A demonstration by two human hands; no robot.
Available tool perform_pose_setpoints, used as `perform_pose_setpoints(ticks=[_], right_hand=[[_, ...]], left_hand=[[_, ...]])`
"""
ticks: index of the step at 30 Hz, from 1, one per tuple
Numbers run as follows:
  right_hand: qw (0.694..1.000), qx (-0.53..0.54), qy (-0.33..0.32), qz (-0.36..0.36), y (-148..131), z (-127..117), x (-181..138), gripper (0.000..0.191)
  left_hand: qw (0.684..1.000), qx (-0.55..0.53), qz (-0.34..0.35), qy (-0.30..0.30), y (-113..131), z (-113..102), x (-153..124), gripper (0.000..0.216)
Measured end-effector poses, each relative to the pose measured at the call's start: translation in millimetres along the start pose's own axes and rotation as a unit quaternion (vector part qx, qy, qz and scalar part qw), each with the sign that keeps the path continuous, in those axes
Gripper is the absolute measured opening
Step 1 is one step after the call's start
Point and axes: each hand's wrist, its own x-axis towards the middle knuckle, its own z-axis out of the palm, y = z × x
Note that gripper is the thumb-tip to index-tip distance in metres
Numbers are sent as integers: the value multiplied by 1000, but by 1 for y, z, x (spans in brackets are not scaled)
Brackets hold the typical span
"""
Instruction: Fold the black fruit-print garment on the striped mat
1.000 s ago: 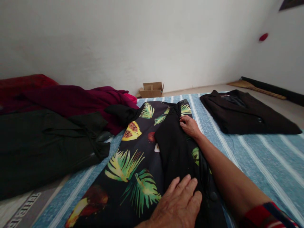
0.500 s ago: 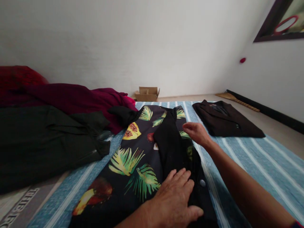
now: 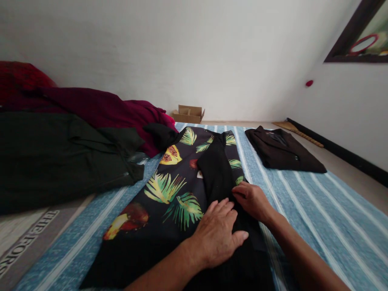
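A black shirt (image 3: pixel 188 173) printed with green leaves and fruit lies spread in front of me. One plain black sleeve (image 3: pixel 215 165) is folded down along its right part; the other sleeve (image 3: pixel 160 135) sticks out at the upper left. My left hand (image 3: pixel 216 234) rests flat on the folded sleeve, fingers stretched and thumb apart. Just to the right and slightly farther off, my right hand (image 3: pixel 251 200) has its fingertips pinched together on the dark cloth at the shirt's right side.
The shirt lies on a blue-and-white striped sheet (image 3: pixel 303 210). A folded dark brown garment (image 3: pixel 285 151) is at the right. Dark green clothing (image 3: pixel 60 153) and a maroon cloth (image 3: pixel 115 111) are heaped at the left. A small cardboard box (image 3: pixel 188 114) stands by the wall.
My right hand has come down and nearer from above the shirt's right edge, and now pinches the cloth. My left hand stays flat on the sleeve. The view has shifted slightly.
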Motion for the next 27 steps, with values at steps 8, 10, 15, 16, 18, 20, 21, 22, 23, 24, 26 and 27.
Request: perform_pose_setpoints(ticks=[8, 10, 15, 16, 18, 20, 21, 22, 23, 24, 26, 27], right_hand=[[991, -130, -36, -12, -9, -1, -1, 23], [985, -169, -40, -18, -12, 0, 0, 23], [972, -231, -42, -28, -17, 6, 3, 20], [971, -234, -40, -28, -17, 7, 3, 19], [974, -221, -31, -26, -15, 7, 3, 19], [983, -181, -4, -21, -10, 0, 4, 19], [987, -158, 21, -14, -6, -6, 4, 20], [989, -138, 52, -3, -2, -14, 4, 20], [988, -125, 88, 12, 4, -24, 4, 20], [984, -126, 122, 30, 10, -35, 4, 20], [968, -153, 181, 83, 24, -60, 0, 18], [957, -178, 200, 116, 32, -73, -4, 18]], left_hand=[[1000, 20, 10, 11, -1, 8, 3, 51], [1000, 22, 10, 11, 0, 7, 3, 52], [1000, 19, 6, 5, 1, 6, 4, 52], [1000, 20, 9, 9, 1, 6, 4, 51], [999, 25, 14, 14, 1, 6, 4, 50], [999, 30, 16, 10, 1, 6, 3, 50], [999, 32, 17, 7, 1, 7, 3, 50], [999, 33, 17, 6, 0, 7, 3, 49], [999, 33, 17, 6, 0, 7, 3, 49], [999, 33, 18, 7, 0, 8, 2, 48], [999, 32, 19, 10, -1, 8, 2, 47], [999, 32, 19, 11, -1, 9, 2, 47]])
